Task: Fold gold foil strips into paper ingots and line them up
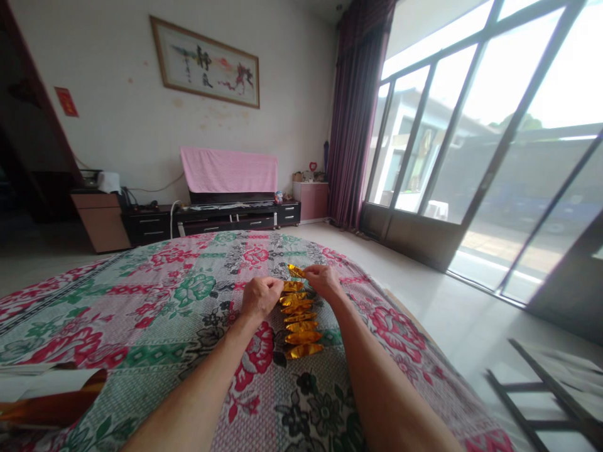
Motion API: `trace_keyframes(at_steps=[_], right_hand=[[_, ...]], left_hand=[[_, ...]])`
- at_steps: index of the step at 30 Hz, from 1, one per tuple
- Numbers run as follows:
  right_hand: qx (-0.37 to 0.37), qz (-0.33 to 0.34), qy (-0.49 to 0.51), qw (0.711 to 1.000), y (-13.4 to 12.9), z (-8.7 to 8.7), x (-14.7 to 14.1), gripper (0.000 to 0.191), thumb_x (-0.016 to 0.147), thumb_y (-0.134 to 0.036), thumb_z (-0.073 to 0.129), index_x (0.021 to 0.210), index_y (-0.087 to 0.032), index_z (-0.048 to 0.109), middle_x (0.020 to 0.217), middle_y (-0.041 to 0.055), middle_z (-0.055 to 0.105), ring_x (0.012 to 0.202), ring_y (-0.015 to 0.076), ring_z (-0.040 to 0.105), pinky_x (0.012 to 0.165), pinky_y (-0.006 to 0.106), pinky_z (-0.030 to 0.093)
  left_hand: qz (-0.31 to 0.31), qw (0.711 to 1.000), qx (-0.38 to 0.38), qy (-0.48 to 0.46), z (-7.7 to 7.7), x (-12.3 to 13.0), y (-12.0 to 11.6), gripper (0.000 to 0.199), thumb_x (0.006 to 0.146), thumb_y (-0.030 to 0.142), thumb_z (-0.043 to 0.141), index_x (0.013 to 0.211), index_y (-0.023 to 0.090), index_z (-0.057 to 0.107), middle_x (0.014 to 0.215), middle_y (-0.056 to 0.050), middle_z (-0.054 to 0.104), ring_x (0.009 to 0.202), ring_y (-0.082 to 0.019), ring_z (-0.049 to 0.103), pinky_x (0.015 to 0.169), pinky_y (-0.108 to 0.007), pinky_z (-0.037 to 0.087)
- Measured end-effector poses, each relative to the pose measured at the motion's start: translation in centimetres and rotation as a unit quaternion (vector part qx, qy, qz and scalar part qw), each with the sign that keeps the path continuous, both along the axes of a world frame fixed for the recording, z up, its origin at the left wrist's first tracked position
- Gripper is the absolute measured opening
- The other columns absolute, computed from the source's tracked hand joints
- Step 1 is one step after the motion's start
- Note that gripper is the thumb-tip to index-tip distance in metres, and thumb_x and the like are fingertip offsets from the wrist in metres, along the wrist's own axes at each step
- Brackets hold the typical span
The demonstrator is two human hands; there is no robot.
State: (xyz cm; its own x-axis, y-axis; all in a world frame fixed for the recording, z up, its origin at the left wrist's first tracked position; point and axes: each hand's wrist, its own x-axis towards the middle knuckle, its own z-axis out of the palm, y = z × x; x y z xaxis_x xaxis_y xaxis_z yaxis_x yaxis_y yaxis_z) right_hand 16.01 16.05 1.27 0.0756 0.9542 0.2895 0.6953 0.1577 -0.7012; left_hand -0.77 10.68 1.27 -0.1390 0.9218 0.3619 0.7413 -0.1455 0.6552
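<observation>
Several folded gold foil pieces, pointed at both ends, lie in a column on the flowered cloth. My right hand is closed in a pinch on the right end of the farthest foil piece, which sits tilted at the top of the column. My left hand is closed, thumb and fingertips together at the left end of another foil piece just below it. The nearest foil piece lies between my forearms, touched by neither hand.
At the cloth's left front edge lie shiny gold-brown sheets beside something white. A dark-framed rack or chair stands on the floor at right. Beyond the table is a low black cabinet with a pink towel above it.
</observation>
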Motion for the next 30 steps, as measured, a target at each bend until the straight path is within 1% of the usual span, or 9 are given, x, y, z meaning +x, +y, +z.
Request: trace_keyframes(at_steps=[4,7,9,11,14,16,20,24,30], right_hand=[[0.002,-0.003,0.002,1.000,-0.4,0.3,-0.2,0.026,0.068,-0.024,0.052,0.082,-0.021,0.074,0.061,-0.0001,0.068,0.062,0.0135,0.061,0.060,0.019,0.043],[0.000,0.004,0.000,1.000,-0.6,0.4,-0.2,0.026,0.067,-0.023,0.052,0.081,-0.021,0.074,0.060,-0.0003,0.067,0.061,0.0134,0.061,0.060,0.019,0.043],[-0.003,0.011,-0.001,1.000,-0.7,0.5,-0.2,0.026,0.067,-0.022,0.052,0.080,-0.021,0.074,0.059,-0.0005,0.067,0.061,0.0133,0.061,0.059,0.019,0.042],[-0.006,0.014,-0.001,1.000,-0.7,0.6,-0.2,0.026,0.067,-0.020,0.051,0.080,-0.021,0.074,0.058,-0.0005,0.066,0.060,0.0130,0.060,0.059,0.019,0.042],[-0.005,0.011,0.001,1.000,-0.8,0.5,-0.3,0.026,0.067,-0.020,0.052,0.080,-0.020,0.074,0.059,-0.0003,0.066,0.061,0.0129,0.060,0.059,0.018,0.042],[-0.003,0.008,0.002,1.000,-0.8,0.5,-0.3,0.026,0.067,-0.020,0.052,0.080,-0.020,0.074,0.059,0.0000,0.067,0.061,0.0129,0.061,0.059,0.018,0.042],[-0.003,0.010,0.001,1.000,-0.8,0.4,-0.3,0.026,0.067,-0.019,0.052,0.080,-0.020,0.074,0.059,0.0000,0.067,0.061,0.0127,0.061,0.058,0.018,0.041],[0.003,0.012,-0.003,1.000,-0.7,0.3,-0.2,0.025,0.067,-0.021,0.053,0.080,-0.020,0.074,0.059,0.0002,0.066,0.061,0.0130,0.061,0.056,0.018,0.041],[0.007,0.008,0.001,1.000,-0.5,0.1,-0.2,0.024,0.068,-0.025,0.054,0.081,-0.020,0.074,0.060,0.0003,0.067,0.062,0.0131,0.061,0.057,0.018,0.041]], left_hand=[[0.006,1.000,-0.002,0.015,0.0,0.0,0.0,0.035,0.077,0.036,0.046,0.061,0.015,0.068,0.067,-0.008,0.070,0.059,-0.012,0.055,0.052,-0.021,0.030],[0.025,1.000,0.000,0.018,0.0,-0.1,0.1,0.038,0.079,0.037,0.043,0.060,0.014,0.068,0.064,-0.008,0.069,0.058,-0.012,0.054,0.051,-0.021,0.029],[0.035,0.999,0.007,0.010,0.0,-0.2,0.3,0.037,0.080,0.034,0.042,0.064,0.015,0.069,0.065,-0.008,0.069,0.060,-0.014,0.056,0.053,-0.022,0.031],[0.034,0.999,0.013,-0.020,0.0,-0.3,0.4,0.031,0.079,0.028,0.041,0.077,0.017,0.071,0.074,-0.007,0.071,0.065,-0.015,0.059,0.058,-0.021,0.037],[0.000,0.996,0.005,-0.095,0.1,-0.4,0.7,0.035,0.079,0.023,0.040,0.101,0.017,0.066,0.093,-0.006,0.070,0.069,-0.014,0.062,0.066,-0.021,0.043],[-0.030,0.992,0.000,-0.124,0.1,-0.4,0.9,0.037,0.081,0.025,0.038,0.107,0.016,0.063,0.101,-0.006,0.068,0.072,-0.014,0.063,0.071,-0.023,0.046],[-0.076,0.989,0.007,-0.125,-0.1,-0.5,1.3,0.039,0.084,0.029,0.035,0.109,0.015,0.061,0.101,-0.007,0.068,0.089,-0.017,0.062,0.082,-0.026,0.046],[-0.112,0.987,0.002,-0.116,-0.4,-0.6,1.6,0.040,0.085,0.032,0.035,0.110,0.017,0.061,0.103,-0.007,0.068,0.096,-0.018,0.061,0.085,-0.027,0.046],[-0.111,0.990,0.003,-0.092,-0.6,-0.6,1.7,0.040,0.085,0.034,0.035,0.108,0.017,0.063,0.102,-0.006,0.068,0.097,-0.018,0.061,0.087,-0.027,0.045]])
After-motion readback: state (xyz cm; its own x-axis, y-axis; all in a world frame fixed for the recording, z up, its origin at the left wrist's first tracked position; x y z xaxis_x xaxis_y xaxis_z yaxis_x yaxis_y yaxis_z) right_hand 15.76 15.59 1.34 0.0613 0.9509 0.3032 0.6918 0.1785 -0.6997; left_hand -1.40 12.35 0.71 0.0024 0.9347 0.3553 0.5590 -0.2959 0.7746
